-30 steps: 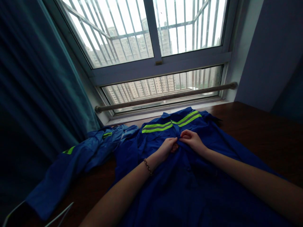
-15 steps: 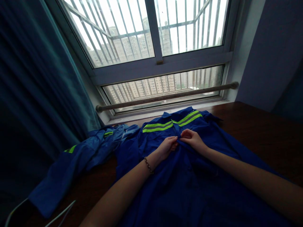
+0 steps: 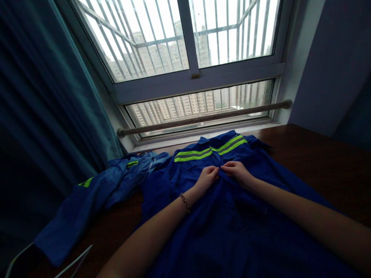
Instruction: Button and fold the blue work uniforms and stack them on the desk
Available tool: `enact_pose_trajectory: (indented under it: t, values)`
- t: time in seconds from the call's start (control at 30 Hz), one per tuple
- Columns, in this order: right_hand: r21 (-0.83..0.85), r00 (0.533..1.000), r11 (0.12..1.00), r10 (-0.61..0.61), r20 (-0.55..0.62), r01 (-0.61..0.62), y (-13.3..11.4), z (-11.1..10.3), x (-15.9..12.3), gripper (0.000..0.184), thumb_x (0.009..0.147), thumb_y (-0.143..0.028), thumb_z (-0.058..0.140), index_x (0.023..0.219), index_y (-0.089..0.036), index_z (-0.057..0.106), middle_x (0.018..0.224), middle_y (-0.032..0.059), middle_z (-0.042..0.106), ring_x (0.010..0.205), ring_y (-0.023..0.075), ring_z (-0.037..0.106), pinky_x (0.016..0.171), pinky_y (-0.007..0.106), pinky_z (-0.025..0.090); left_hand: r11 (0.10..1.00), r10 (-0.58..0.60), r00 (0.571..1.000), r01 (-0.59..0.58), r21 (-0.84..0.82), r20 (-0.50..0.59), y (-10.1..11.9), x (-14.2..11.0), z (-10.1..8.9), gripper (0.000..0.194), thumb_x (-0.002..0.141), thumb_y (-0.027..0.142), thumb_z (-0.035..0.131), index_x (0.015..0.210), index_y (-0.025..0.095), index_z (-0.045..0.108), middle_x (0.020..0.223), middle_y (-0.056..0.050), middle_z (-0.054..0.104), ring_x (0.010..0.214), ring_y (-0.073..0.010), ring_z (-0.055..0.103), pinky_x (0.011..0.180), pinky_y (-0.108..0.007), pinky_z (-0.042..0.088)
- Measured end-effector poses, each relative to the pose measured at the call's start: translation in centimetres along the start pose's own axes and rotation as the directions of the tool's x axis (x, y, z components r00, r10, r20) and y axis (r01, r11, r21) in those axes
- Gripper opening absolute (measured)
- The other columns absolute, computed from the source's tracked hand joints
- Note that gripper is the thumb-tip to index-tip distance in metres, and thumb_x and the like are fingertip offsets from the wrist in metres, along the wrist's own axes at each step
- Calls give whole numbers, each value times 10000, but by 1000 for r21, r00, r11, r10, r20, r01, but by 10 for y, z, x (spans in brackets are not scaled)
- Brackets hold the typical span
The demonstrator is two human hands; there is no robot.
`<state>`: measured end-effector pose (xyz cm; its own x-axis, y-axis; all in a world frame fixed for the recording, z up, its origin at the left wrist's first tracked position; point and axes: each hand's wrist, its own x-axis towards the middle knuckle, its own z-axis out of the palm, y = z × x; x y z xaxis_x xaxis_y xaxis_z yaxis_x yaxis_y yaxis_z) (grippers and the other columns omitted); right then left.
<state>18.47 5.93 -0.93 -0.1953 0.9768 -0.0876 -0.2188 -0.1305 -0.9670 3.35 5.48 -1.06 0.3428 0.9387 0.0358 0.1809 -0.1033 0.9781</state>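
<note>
A dark blue work jacket (image 3: 191,216) lies spread out, collar towards the window, with yellow-green and grey reflective stripes across its chest. My left hand (image 3: 207,178) pinches the front edge of the jacket just below the stripes. Opposite it, close by, my right hand (image 3: 236,172) pinches the other side of the front opening. The fingertips nearly meet; a button between them cannot be made out. Lower on the front a small button (image 3: 231,205) shows faintly. A beaded bracelet (image 3: 184,202) circles my left wrist.
Left of the jacket lies a second blue garment (image 3: 95,204) with reflective patches, by the curtain (image 3: 58,96). White hanger-like ends (image 3: 75,262) show at the lower left. The brown wooden surface (image 3: 301,162) extends right. A rail (image 3: 203,118) crosses before the barred window.
My left hand has shifted slightly right and its fingers have drawn closer together. The right hand's fingers have flattened into a tighter pinch. The jacket lies almost the same.
</note>
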Motion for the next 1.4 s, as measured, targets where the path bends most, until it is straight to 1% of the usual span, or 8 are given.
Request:
enact_pose_trajectory:
  t: [0.2,0.4,0.6,0.73,0.93,1.17,1.3,1.4]
  values:
    - [201,986,965,164,42,-169,-7,-3,4,95,621,-91,591,553,-122,532,507,2,570,462,83,528,488,191,428,936,231,973,-231,267,31,1,-1,1,240,771,333,464,630,139,479,559,38,436,515,-76,367,479,-197,269]
    - [160,961,951,247,126,-265,-11,-4,6,133,673,-56,502,555,-117,516,488,12,557,419,77,495,458,190,424,831,303,953,-272,486,14,1,-4,1,203,753,259,474,584,150,447,544,49,419,523,-78,382,497,-196,274]
    - [-191,995,978,96,30,-89,0,-8,15,146,751,-181,485,617,-133,514,531,-4,555,406,63,500,402,170,404,619,239,970,-179,765,34,0,-4,-6,239,828,283,362,704,152,519,691,-24,530,647,-132,485,595,-234,360]
    - [-397,999,917,-37,5,36,7,-22,29,268,790,-276,442,580,-135,532,490,-5,543,365,67,484,350,169,363,357,174,980,31,934,-99,-10,-7,-13,382,845,392,311,1068,150,506,1137,-170,481,1041,-312,425,822,-468,336]
    - [-587,987,794,-144,71,158,5,-37,62,306,763,-389,472,588,-147,539,516,1,576,436,106,542,450,211,427,281,57,993,86,956,-106,-30,21,-32,580,846,513,159,1319,194,264,1365,-152,282,1237,-368,206,929,-598,143]
    - [-828,967,518,-235,101,213,-14,-15,45,207,663,-357,619,633,-161,562,693,79,630,711,217,597,650,291,416,233,24,992,114,966,-123,-28,64,-56,561,851,504,128,1321,225,257,1374,-119,284,1250,-312,217,951,-546,173]
    - [-984,977,41,-134,166,173,-30,-14,-13,316,678,-396,610,856,-137,578,848,156,626,799,276,598,651,332,418,210,52,989,122,970,-135,-28,72,-63,552,856,494,124,1314,222,268,1359,-119,309,1234,-298,251,948,-529,195]
    - [-977,988,-150,-5,151,149,-36,-25,-64,268,692,-355,606,845,-135,587,829,155,630,773,264,613,632,317,421,197,67,989,115,974,-131,-24,73,-64,528,861,477,155,1299,217,296,1341,-126,335,1211,-294,286,937,-518,219]
